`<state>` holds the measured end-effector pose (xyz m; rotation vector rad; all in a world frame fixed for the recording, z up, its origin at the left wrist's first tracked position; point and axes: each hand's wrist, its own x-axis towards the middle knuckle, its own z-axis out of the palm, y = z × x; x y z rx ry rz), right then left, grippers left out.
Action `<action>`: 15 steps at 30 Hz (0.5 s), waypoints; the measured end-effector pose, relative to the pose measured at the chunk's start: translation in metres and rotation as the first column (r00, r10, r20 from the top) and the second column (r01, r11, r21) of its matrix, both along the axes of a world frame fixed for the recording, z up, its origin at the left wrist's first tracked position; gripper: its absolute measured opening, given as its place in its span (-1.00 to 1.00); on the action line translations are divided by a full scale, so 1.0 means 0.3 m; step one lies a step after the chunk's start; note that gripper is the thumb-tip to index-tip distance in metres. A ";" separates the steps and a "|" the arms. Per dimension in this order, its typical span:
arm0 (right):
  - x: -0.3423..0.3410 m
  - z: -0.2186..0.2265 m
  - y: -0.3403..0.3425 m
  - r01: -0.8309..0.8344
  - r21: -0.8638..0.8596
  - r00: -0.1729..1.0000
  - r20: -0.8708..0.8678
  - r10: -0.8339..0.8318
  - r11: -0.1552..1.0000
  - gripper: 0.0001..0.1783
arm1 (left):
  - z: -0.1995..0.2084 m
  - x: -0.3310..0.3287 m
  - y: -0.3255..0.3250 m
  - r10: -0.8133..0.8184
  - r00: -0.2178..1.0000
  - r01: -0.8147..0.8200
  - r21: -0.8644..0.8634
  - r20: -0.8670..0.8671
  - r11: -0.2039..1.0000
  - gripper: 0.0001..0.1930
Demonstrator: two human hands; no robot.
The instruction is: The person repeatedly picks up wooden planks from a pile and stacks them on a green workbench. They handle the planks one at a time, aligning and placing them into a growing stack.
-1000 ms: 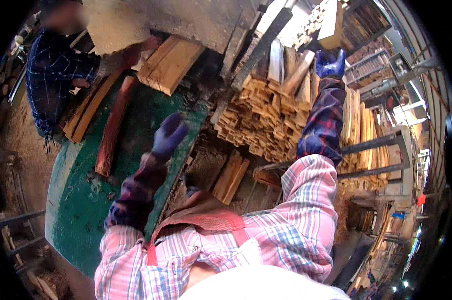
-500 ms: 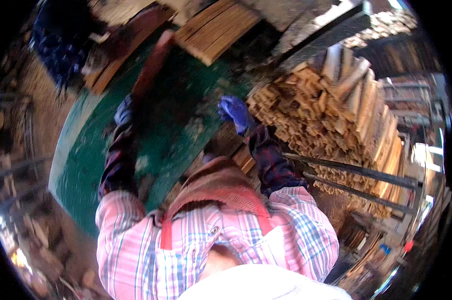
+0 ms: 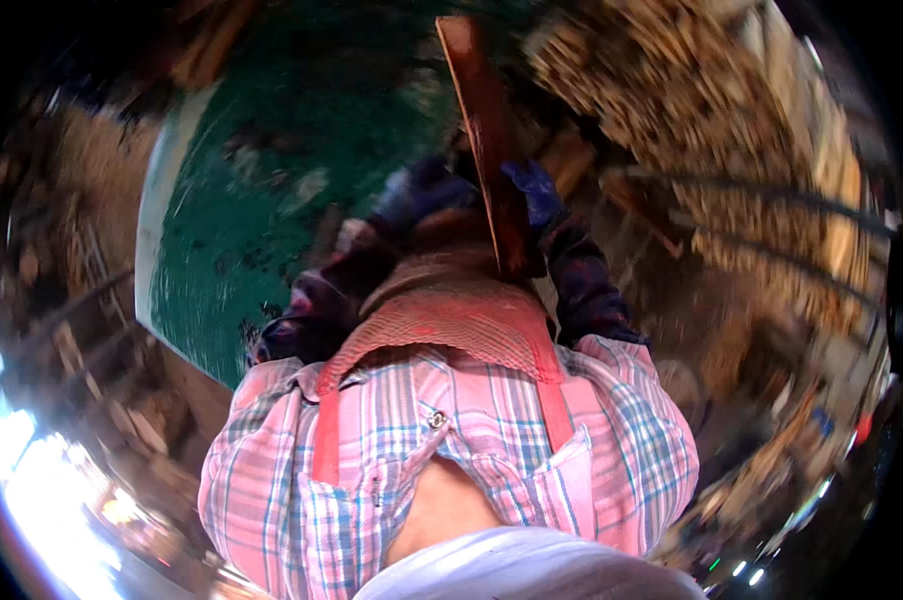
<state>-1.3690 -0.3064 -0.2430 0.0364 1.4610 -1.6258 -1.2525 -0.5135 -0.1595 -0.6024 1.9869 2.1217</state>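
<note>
A long reddish-brown wooden board [image 3: 486, 140] stands tilted in front of my apron, its far end reaching over the green table [image 3: 221, 210]. My right hand [image 3: 536, 195], in a blue-purple glove, grips the board along its right side. My left hand [image 3: 421, 192], in the same kind of glove, is close to the board's left edge. Motion smears its fingers, so whether it touches the board is unclear. The board's near end rests close to my red-brown apron [image 3: 446, 310].
A large stack of cut wood pieces [image 3: 671, 90] rises at the far right. Dark metal bars [image 3: 771, 190] run out beside it. More wooden boards [image 3: 211, 50] lie blurred at the far left, past the table's pale edge [image 3: 156, 220].
The board has come from the table's far left to in front of my body. My left hand has drawn back and inward; my right hand, formerly empty, now grips the board. The view has shifted.
</note>
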 end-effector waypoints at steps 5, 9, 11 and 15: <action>0.246 -0.356 0.458 0.647 -0.033 0.700 0.423 -0.576 0.762 -0.46 | -0.163 -0.038 -0.023 -0.048 0.994 0.052 -0.039 0.102 0.998 -0.57; 0.363 -0.661 0.681 0.913 0.137 0.311 0.378 -0.872 0.384 -0.44 | -0.209 -0.056 0.060 -0.249 0.968 0.252 -0.124 0.042 0.960 -0.53; 0.359 -0.675 0.776 0.951 0.224 0.148 0.275 -0.950 0.213 -0.45 | -0.247 -0.012 0.015 -0.269 0.960 0.279 -0.162 0.082 0.946 -0.54; 0.129 -0.637 1.031 0.963 0.259 -0.089 0.065 -0.994 -0.069 -0.47 | -0.137 -0.021 -0.002 -0.268 0.932 0.302 -0.115 0.243 0.946 -0.56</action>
